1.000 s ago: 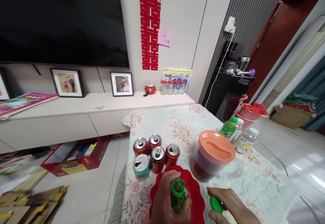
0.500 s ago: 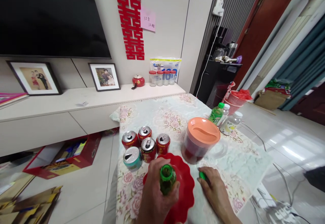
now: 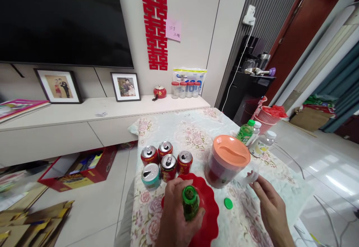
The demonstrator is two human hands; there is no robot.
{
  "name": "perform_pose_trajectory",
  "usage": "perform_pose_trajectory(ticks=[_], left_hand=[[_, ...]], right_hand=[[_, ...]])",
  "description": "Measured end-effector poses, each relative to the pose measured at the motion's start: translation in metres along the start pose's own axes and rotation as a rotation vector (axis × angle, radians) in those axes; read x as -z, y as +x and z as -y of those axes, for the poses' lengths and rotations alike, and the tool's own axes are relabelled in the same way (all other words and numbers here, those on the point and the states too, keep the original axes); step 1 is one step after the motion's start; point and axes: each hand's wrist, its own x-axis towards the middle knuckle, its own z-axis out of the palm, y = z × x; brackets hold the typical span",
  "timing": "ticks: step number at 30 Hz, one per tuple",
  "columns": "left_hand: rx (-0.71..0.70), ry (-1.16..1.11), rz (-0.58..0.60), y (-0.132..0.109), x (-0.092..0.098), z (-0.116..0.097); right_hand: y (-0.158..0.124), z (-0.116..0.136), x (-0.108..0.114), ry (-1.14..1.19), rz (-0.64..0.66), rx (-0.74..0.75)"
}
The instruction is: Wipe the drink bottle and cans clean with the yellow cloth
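Note:
My left hand [image 3: 179, 211] is wrapped round an uncapped green bottle [image 3: 190, 202], its mouth facing up. The bottle stands over a red plate [image 3: 211, 217] with a scalloped rim; its base is hidden. My right hand [image 3: 270, 202] pinches a translucent white plastic piece [image 3: 250, 178], whose full shape I cannot make out, just right of the tub. A green bottle cap [image 3: 228, 203] lies on the tablecloth between plate and right hand. Behind the plate stands a clear tub with an orange lid [image 3: 231, 150] and dark contents.
Several opened drink cans, red ones [image 3: 169, 166] and a teal one [image 3: 150, 176], stand left of the plate. A green-capped bottle [image 3: 246, 132] and clear bottles [image 3: 263, 144] stand at the table's right edge. Beyond is a white cabinet [image 3: 157, 107] with jars [image 3: 182, 90].
My right hand has let go of the green cap on the tablecloth and moved right, taking hold of the translucent piece. My left hand still grips the bottle. The view has shifted slightly left.

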Motion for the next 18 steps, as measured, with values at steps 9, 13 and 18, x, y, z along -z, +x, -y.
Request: perform_pose_trajectory(ticks=[9,13,18], left_hand=[[0.103,-0.109,-0.173,-0.011,-0.023,0.002],[0.125,-0.209,-0.175,-0.015,-0.029,0.002],[0.161,-0.331,-0.130,-0.021,-0.025,0.002]], right_hand=[[0.034,0.018,-0.049,0.442,0.116,0.169],[0.039,0.021,-0.062,0.525,0.096,0.206],[0.038,0.036,-0.068,0.541,0.003,0.185]])
